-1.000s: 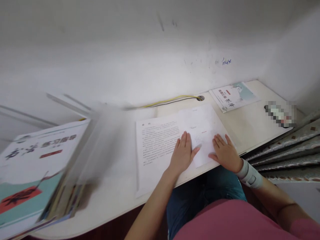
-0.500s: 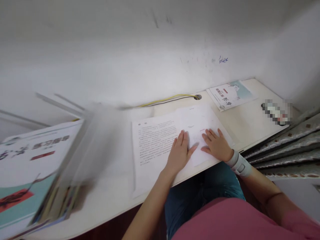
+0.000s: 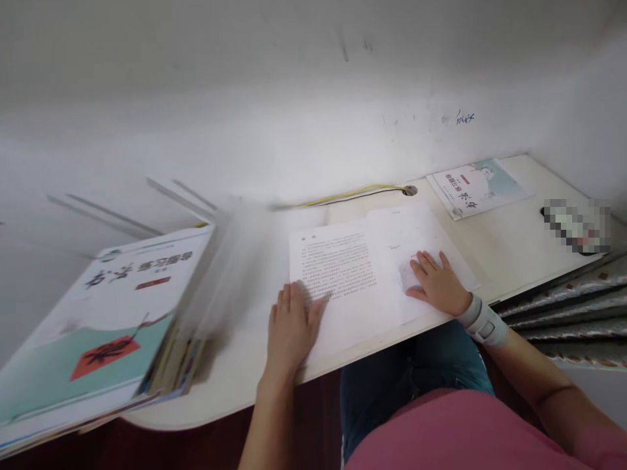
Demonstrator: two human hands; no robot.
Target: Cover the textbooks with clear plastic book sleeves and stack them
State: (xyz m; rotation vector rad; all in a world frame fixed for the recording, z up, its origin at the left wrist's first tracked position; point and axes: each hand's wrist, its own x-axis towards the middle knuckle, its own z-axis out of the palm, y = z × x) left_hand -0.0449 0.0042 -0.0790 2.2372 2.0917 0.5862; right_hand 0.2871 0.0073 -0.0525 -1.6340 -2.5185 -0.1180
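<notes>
An open booklet lies flat on the white desk in front of me. Its left page carries lines of print, and its right page is mostly blank with a faint picture or show-through. My left hand is open, its fingers lying across the left edge of the printed page. On the right page rests my right hand, open with fingers spread, a pale band around its wrist. Neither hand grips anything.
A stack of books stands at the left, a calligraphy book on top. At the back right lies another booklet, with a blurred-out phone-like object nearer the right end. A yellow cable runs into a desk hole. Patterned folded fabric hangs right.
My left hand has slid left, from the middle of the booklet to its left edge. My right hand stays on the right page. The view has shifted left.
</notes>
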